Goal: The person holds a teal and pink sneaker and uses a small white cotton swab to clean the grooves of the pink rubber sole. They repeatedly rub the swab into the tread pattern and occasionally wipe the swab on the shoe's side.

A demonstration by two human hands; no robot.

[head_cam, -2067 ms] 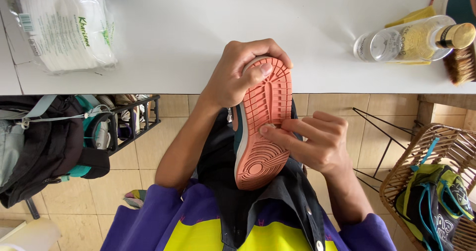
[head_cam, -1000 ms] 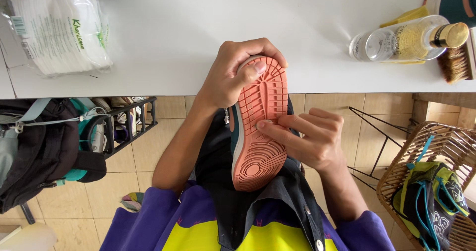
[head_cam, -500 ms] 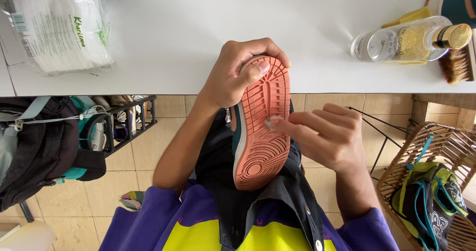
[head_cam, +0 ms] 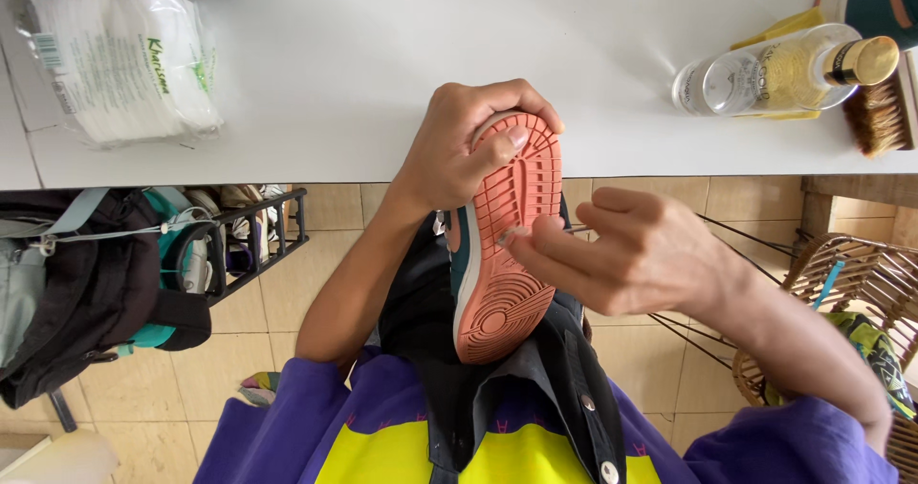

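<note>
A sneaker with a salmon-orange ribbed sole (head_cam: 502, 254) is turned sole-up in front of me, its heel resting against my dark apron. My left hand (head_cam: 469, 144) grips the toe end, thumb pressed on the sole. My right hand (head_cam: 622, 250) hovers at the sole's middle, with its fingertips pinched together against the tread. Whether anything sits between those fingertips is too small to make out.
A white table (head_cam: 382, 73) lies ahead. On it are a bag of white wipes (head_cam: 120, 63), a clear bottle with a gold cap (head_cam: 784, 68) and a brush (head_cam: 885, 111). A dark backpack (head_cam: 86, 283) hangs left, a wicker basket (head_cam: 851, 293) stands right.
My right hand has slid from lying flat over the sole's right side to a pinch at the tread's middle. The shoe and left hand have hardly moved.
</note>
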